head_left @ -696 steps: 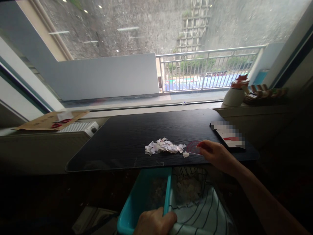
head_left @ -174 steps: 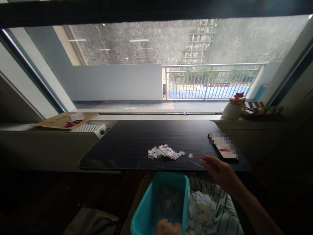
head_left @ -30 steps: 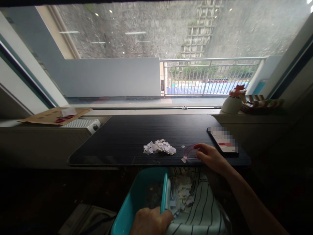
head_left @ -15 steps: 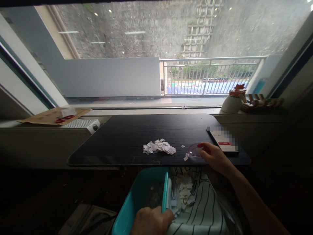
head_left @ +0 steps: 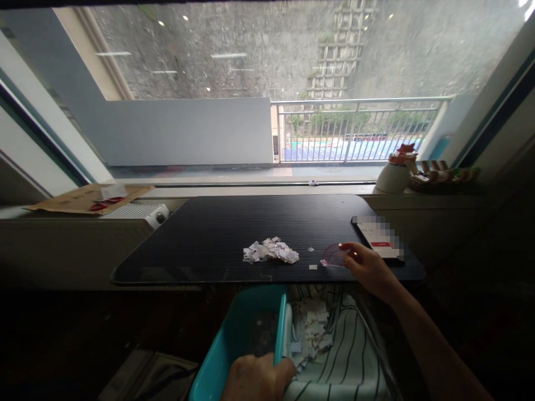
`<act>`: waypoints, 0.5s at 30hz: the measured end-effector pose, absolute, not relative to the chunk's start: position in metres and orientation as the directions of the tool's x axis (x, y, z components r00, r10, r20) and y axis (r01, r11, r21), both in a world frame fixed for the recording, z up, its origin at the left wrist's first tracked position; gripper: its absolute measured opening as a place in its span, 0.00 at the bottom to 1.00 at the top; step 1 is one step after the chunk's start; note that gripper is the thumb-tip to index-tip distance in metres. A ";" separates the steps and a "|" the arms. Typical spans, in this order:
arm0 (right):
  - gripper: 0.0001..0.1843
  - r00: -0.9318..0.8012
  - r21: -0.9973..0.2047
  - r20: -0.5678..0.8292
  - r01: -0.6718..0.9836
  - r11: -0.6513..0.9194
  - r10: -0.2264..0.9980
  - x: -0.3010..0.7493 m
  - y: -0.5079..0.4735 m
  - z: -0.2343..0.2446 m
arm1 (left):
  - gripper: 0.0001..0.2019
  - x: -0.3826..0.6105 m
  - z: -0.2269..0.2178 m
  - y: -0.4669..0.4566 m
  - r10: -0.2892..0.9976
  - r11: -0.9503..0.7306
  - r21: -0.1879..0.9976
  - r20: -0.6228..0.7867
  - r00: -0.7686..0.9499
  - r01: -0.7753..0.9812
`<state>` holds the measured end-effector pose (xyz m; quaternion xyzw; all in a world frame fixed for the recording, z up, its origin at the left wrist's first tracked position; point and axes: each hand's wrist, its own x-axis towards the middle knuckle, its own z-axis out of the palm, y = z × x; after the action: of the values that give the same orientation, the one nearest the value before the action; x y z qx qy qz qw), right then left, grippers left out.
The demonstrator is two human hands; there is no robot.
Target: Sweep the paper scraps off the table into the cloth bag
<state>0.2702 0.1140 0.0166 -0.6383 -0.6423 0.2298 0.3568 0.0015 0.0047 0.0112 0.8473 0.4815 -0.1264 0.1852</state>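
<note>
A clear protractor (head_left: 333, 256) is pinched in the fingers (head_left: 353, 248) of the right hand (head_left: 370, 270), held low over the bench (head_left: 234, 217), apparently so that small pieces can be pushed along its surface. Two loose scraps (head_left: 313, 267) are seen apart from the main pile (head_left: 271, 252). Below, the rim of a teal bin (head_left: 229, 328) is gripped by the left hand (head_left: 259, 377), probably to keep it steady.

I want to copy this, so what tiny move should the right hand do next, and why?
Perhaps the right hand could draw the nearest paper scrap toward the near edge of the table with the clear half-round tool: its left end sits just beside that scrap, and more scraps lie below on the striped cloth.
</note>
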 end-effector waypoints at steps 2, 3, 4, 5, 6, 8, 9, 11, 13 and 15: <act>0.16 0.068 -0.750 0.135 0.659 0.057 0.989 0.276 0.108 0.018 | 0.11 0.001 0.011 0.005 0.776 -0.468 0.198 -0.375 0.508 0.861; 0.16 0.053 -0.758 0.113 0.650 0.052 0.992 0.278 0.104 0.019 | 0.11 0.002 0.012 0.005 0.779 -0.466 0.194 -0.373 0.504 0.863; 0.16 0.033 -0.773 0.091 0.633 0.050 0.995 0.279 0.101 0.019 | 0.11 0.003 0.013 0.005 0.778 -0.467 0.190 -0.377 0.503 0.864; 0.16 0.014 -0.792 0.069 0.609 0.046 0.998 0.281 0.098 0.020 | 0.12 0.004 0.014 0.006 0.774 -0.469 0.190 -0.383 0.505 0.862; 0.16 0.001 -0.812 0.049 0.582 0.040 0.999 0.281 0.095 0.020 | 0.13 0.006 0.016 0.006 0.767 -0.472 0.191 -0.392 0.508 0.861; 0.16 0.004 -0.843 0.027 0.538 0.021 1.000 0.282 0.092 0.021 | 0.15 0.008 0.019 0.007 0.762 -0.475 0.179 -0.406 0.505 0.861; 0.16 0.017 -0.852 0.021 0.523 0.009 1.000 0.283 0.092 0.021 | 0.15 0.009 0.021 0.007 0.762 -0.475 0.172 -0.410 0.501 0.863; 0.16 0.037 -0.861 0.016 0.509 -0.005 0.999 0.283 0.092 0.021 | 0.16 0.011 0.023 0.008 0.765 -0.472 0.155 -0.418 0.490 0.868; 0.16 0.028 -0.866 0.009 0.500 -0.006 1.000 0.283 0.091 0.020 | 0.16 0.011 0.024 0.007 0.767 -0.473 0.145 -0.417 0.487 0.869; 0.16 0.003 -0.871 -0.002 0.490 -0.004 1.000 0.283 0.088 0.020 | 0.15 0.010 0.024 0.007 0.773 -0.478 0.137 -0.404 0.489 0.868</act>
<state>0.2830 0.0884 0.0203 -0.6118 -0.6090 0.3571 0.3568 0.0103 0.0071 0.0236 0.8472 0.4840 -0.1451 0.1638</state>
